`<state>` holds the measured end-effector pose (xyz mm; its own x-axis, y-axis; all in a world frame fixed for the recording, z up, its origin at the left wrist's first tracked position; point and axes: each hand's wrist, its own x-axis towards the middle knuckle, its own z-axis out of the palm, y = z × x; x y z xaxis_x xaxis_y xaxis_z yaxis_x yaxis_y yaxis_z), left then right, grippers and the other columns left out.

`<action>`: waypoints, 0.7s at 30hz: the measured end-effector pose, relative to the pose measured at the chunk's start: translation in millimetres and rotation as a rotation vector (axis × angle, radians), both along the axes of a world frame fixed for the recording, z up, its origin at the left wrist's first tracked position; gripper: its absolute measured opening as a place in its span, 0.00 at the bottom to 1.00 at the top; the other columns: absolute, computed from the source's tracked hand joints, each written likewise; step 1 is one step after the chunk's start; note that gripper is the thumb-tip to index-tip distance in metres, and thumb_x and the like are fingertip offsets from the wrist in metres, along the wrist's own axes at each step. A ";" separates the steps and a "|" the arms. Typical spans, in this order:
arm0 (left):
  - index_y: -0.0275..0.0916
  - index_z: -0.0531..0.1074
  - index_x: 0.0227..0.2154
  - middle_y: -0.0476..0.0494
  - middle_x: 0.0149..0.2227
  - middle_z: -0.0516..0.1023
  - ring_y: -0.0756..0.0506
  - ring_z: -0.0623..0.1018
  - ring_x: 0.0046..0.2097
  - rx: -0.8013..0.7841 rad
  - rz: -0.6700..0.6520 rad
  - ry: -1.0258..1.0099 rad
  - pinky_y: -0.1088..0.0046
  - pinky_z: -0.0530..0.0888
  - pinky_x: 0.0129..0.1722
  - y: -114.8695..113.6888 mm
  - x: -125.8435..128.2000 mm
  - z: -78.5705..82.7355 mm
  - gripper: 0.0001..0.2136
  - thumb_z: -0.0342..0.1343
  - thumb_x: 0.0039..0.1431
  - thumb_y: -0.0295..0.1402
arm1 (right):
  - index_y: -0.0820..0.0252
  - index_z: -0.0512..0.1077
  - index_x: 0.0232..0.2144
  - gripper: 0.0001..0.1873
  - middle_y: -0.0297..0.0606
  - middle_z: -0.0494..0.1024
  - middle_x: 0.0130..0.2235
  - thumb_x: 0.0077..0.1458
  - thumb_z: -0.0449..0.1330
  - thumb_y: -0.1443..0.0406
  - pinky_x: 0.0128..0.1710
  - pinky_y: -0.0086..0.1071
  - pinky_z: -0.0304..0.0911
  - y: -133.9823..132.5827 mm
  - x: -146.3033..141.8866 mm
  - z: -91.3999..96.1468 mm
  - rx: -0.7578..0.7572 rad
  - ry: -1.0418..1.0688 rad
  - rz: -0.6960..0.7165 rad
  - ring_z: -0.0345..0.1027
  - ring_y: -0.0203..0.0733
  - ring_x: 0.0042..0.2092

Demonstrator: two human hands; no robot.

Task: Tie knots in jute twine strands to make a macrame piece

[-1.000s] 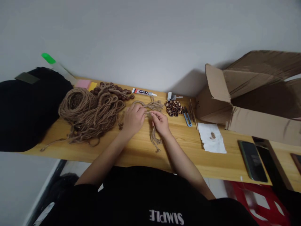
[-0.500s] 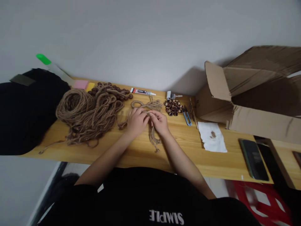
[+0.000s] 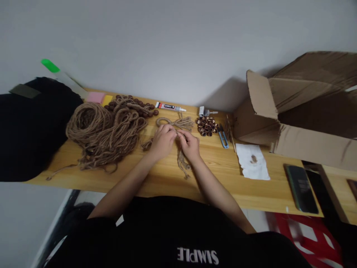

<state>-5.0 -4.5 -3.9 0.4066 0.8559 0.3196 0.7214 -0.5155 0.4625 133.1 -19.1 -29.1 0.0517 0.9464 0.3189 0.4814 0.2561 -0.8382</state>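
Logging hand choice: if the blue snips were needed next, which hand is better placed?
Right, probably: the right hand is nearer the blue snips, with the left hand farther across. Both seem to hold jute cord, so the right would likely have to let go first.

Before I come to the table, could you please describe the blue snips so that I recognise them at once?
Find the large open cardboard box at the right. Left of it, between a thin stick and a heap of brown pieces, lie the snips. Their blue handle sets them apart from these brown neighbours.
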 end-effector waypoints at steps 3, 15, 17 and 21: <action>0.36 0.71 0.29 0.40 0.41 0.68 0.43 0.66 0.46 -0.014 -0.038 -0.061 0.63 0.65 0.46 2.1 -1.8 1.8 0.11 0.44 0.59 0.28 | 0.56 0.75 0.40 0.15 0.37 0.80 0.40 0.57 0.51 0.62 0.38 0.28 0.65 -3.3 -2.2 1.9 0.008 -0.158 -0.047 0.74 0.38 0.36; 0.36 0.70 0.25 0.40 0.43 0.66 0.43 0.65 0.49 -0.041 -0.104 -0.068 0.61 0.64 0.50 8.3 -5.1 2.6 0.10 0.45 0.57 0.27 | 0.56 0.75 0.42 0.15 0.39 0.81 0.34 0.57 0.51 0.63 0.34 0.27 0.62 -5.5 -6.6 3.1 -0.008 -0.445 -0.145 0.73 0.39 0.32; 0.36 0.71 0.29 0.40 0.43 0.66 0.42 0.65 0.48 -0.056 -0.070 -0.007 0.61 0.65 0.49 6.9 -3.4 2.0 0.09 0.46 0.57 0.29 | 0.56 0.76 0.42 0.16 0.39 0.81 0.34 0.57 0.51 0.62 0.34 0.27 0.62 -4.2 -4.7 3.9 -0.020 -0.421 -0.130 0.73 0.39 0.32; 0.37 0.72 0.33 0.39 0.44 0.66 0.41 0.65 0.47 -0.087 0.016 0.144 0.60 0.66 0.47 -2.8 1.0 3.9 0.09 0.46 0.59 0.32 | 0.56 0.76 0.41 0.17 0.40 0.80 0.37 0.58 0.50 0.60 0.36 0.29 0.63 -1.1 -0.4 5.6 -0.057 -0.317 -0.149 0.73 0.41 0.34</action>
